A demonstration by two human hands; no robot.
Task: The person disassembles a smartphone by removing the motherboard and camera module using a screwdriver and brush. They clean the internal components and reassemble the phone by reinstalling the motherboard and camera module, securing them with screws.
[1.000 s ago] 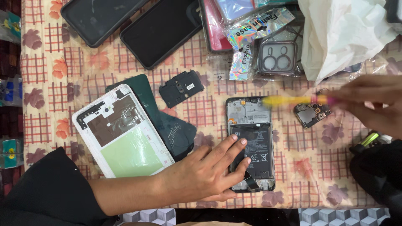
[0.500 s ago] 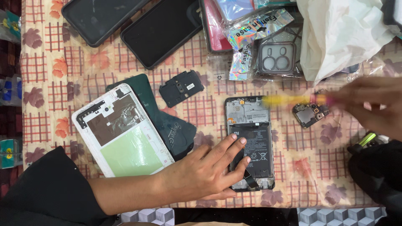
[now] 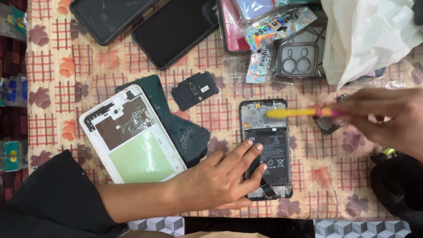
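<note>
Little has shifted since the earlier frame: left hand (image 3: 220, 180) still presses flat, fingers spread, on the opened phone (image 3: 265, 147) lying on the patterned tablecloth (image 3: 53, 88); right hand (image 3: 379, 117) pinches a yellow tool (image 3: 295, 113) over the phone's upper end.

The bench (image 3: 53, 88), with its floral checked cloth, has an opened phone (image 3: 266, 147), a white back panel (image 3: 130, 136), a small black cover (image 3: 194, 90) and dark cases (image 3: 176, 31) lying on it.

Glossy holographic plastic wrappers (image 3: 273, 31), matt checked tablecloth (image 3: 57, 75)
</note>
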